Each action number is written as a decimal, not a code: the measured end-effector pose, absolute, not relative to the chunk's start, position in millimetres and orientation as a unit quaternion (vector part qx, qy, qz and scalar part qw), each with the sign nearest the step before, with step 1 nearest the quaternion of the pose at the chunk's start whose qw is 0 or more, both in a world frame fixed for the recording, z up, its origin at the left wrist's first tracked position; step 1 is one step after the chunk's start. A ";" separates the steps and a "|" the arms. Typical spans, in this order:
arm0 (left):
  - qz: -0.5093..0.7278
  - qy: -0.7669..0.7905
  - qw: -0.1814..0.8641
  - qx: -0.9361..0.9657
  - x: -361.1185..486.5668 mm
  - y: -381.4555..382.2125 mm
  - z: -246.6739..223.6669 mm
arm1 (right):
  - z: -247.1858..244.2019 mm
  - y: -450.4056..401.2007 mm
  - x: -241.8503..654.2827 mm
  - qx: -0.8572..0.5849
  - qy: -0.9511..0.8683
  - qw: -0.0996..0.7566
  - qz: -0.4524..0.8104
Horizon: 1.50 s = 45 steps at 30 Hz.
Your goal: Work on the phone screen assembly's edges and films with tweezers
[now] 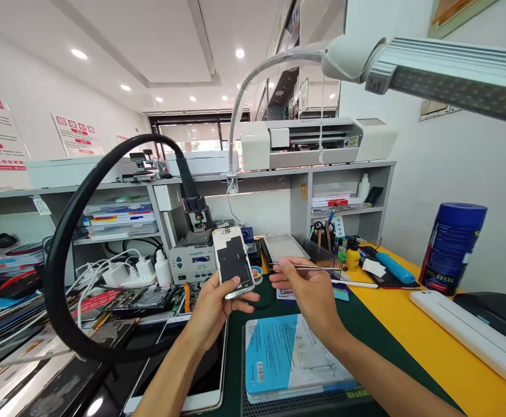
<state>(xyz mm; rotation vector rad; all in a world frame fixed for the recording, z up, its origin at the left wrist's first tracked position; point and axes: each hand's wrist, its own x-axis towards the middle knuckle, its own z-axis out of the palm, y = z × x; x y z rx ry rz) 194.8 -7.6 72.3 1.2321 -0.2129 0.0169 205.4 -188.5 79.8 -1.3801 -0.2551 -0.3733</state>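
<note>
In my left hand [212, 307] is a phone's screen part [233, 258], silver-white with a black patch, held upright and tilted. My left thumb presses its lower face, with the fingers behind. To its right, my right hand [311, 292] grips thin metal tweezers [318, 268] between thumb and fingers. The tips, near the thumb, are too small to make out and appear apart from the phone part. Below both hands, a blue and white printed packet [279, 353] lies on the dark green mat [366, 324].
At left stand a hot-air station [190, 263] with a thick black hose [62, 255], a white tablet [201, 399] and stacked screens. A blue canister [453, 249] and a long white device [470, 336] occupy the right side. A lamp [457, 75] hangs overhead.
</note>
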 end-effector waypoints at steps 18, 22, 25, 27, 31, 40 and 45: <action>0.011 -0.108 0.788 0.606 191.3 -16.0 72.3 | 76.0 -192.6 214.3 -0.597 -0.119 0.783 -0.131; 0.006 -0.118 0.782 0.611 189.5 -17.5 73.7 | 76.8 -191.5 213.6 -0.602 -0.117 0.779 -0.130; -0.007 -0.127 0.777 0.616 186.6 -19.7 75.2 | 79.2 -191.7 211.3 -0.607 -0.118 0.775 -0.132; -0.020 -0.133 0.773 0.620 184.5 -21.9 76.0 | 80.8 -192.5 210.4 -0.607 -0.118 0.774 -0.136; -0.061 -0.139 0.764 0.627 181.1 -24.9 75.4 | 84.5 -195.1 211.7 -0.602 -0.124 0.776 -0.141; -0.148 -0.147 0.742 0.637 180.5 -18.1 76.6 | 91.4 -201.9 216.0 -0.600 -0.163 0.776 -0.105; -0.163 -0.138 0.767 0.605 182.3 -23.0 70.1 | 91.4 -200.0 213.9 -0.612 -0.173 0.765 -0.102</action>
